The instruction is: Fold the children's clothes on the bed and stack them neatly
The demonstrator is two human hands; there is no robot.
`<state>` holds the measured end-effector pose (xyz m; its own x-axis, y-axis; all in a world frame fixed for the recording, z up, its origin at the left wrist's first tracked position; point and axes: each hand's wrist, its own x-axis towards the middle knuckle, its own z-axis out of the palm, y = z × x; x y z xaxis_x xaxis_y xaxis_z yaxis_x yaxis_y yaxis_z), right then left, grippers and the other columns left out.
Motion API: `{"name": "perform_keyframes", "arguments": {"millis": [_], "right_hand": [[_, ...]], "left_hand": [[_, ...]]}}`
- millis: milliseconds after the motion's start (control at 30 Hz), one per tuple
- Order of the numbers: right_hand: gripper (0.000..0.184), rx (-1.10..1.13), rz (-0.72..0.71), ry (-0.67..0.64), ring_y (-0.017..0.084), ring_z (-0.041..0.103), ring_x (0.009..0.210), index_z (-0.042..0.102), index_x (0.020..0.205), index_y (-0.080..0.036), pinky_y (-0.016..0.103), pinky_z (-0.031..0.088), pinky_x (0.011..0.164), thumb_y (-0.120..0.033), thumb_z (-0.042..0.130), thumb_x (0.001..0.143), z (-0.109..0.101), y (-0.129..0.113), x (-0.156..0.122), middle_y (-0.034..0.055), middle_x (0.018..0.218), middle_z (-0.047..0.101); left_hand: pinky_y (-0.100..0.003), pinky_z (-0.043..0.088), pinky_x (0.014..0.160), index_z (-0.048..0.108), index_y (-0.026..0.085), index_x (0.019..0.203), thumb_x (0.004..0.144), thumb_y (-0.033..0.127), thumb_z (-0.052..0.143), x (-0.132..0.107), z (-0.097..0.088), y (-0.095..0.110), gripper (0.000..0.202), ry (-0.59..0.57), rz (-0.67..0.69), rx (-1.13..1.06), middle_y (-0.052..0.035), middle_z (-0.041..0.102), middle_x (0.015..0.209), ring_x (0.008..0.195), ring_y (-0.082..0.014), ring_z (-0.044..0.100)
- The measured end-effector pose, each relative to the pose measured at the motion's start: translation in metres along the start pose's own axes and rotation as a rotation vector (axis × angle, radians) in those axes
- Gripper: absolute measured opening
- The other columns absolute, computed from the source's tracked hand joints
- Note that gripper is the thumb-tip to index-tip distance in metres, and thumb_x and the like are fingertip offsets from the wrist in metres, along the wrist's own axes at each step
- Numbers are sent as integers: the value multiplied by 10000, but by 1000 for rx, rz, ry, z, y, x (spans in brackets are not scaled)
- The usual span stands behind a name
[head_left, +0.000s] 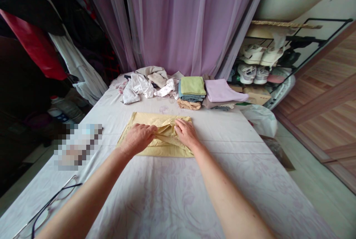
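Yellow cloth (167,150) lies flat, upper layer rumpled, centrally on the floral sheet (155,194). Left hand (141,137), at its 9 o'clock, is clamped on the raised layer; right hand (187,133), at 3, touches it, pinch indeterminable. Beyond: crumpled garments (142,85), 12 o'clock; green folded cloth (192,85), 1; lilac folded cloth (222,90), 2; eyeglasses (52,199), 8.

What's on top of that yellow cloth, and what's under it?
On top are the left hand, gripping a fold, and the right hand, touching it. The yellow cloth lies on a pale patterned sheet, visible around it; anything directly beneath is covered.
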<state>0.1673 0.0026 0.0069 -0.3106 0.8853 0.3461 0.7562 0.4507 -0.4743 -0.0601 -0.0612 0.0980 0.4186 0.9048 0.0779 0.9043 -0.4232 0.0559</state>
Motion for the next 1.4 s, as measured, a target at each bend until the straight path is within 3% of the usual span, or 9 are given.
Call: {"name": "perform_keyframes", "arguments": {"millis": [133, 233, 333, 533, 700, 867, 1067, 1267, 1400], "right_hand": [[382, -8, 5, -3, 229, 537, 1258, 637, 1264, -207, 452, 337, 1096, -291, 436, 951, 1, 0, 0, 113, 1336, 628], [376, -7, -9, 1, 227, 543, 1249, 643, 1256, -207, 446, 340, 1093, -283, 440, 949, 1, 1, 0, 110, 1322, 638], [367, -3, -20, 6, 227, 554, 1234, 653, 1241, -211, 440, 351, 1080, -279, 447, 944, 2, 2, 1, 108, 1301, 651], [362, -6, -27, 2, 219, 558, 1225, 656, 1237, -218, 414, 360, 1067, -262, 458, 938, 2, 3, 2, 100, 1297, 654], [369, -19, -7, -43, 224, 535, 1253, 648, 1250, -212, 428, 337, 1089, -269, 455, 940, 0, 2, 1, 103, 1329, 632], [375, -32, 13, -84, 215, 525, 1259, 643, 1254, -228, 420, 327, 1097, -279, 434, 947, -5, -1, 2, 90, 1335, 628], [377, -41, -14, -122, 225, 522, 1260, 631, 1265, -228, 434, 337, 1081, -280, 447, 941, -9, -2, 2, 93, 1341, 622], [375, -54, -20, -94, 236, 501, 1286, 622, 1275, -237, 458, 321, 1096, -287, 481, 931, -4, 1, 0, 101, 1368, 603], [380, -75, -14, -99, 236, 490, 1301, 616, 1287, -237, 457, 316, 1100, -295, 484, 935, -3, 1, -1, 101, 1388, 589]], "left_hand": [[-289, 508, 745, 554, 272, 1306, 935, 231, 497, -7, 12, -5, 377, -28, 31, -106, -53, 713, 1046, 871, -193, 687], [-279, 523, 826, 605, 306, 1260, 927, 248, 535, -11, 22, -9, 346, -15, 119, -218, -52, 629, 1231, 972, -171, 671], [-296, 535, 843, 678, 276, 1132, 910, 207, 544, -10, 28, -13, 268, -14, 73, -201, -58, 575, 1298, 935, -162, 677], [-301, 553, 762, 698, 214, 928, 874, 151, 554, -6, 34, -13, 166, 50, 11, -72, -72, 627, 1233, 882, -180, 684], [-376, 504, 927, 655, 203, 911, 870, 146, 547, -10, 20, -2, 129, 306, 260, -139, -75, 696, 1127, 1077, -222, 627], [-317, 481, 770, 570, 199, 841, 872, 144, 507, -5, 4, 7, 89, 458, 281, -173, -24, 668, 741, 781, -186, 615], [-297, 431, 720, 513, 214, 805, 850, 195, 512, 10, -2, 6, 48, 253, 200, -211, 1, 620, 684, 671, -170, 588], [-244, 404, 640, 451, 226, 784, 846, 200, 447, 12, -3, -1, 67, -63, 63, -541, 47, 628, 646, 597, -134, 573], [-238, 357, 604, 434, 224, 742, 745, 219, 545, 13, -1, -5, 111, -113, 53, -527, 59, 547, 645, 587, -119, 491]]}}
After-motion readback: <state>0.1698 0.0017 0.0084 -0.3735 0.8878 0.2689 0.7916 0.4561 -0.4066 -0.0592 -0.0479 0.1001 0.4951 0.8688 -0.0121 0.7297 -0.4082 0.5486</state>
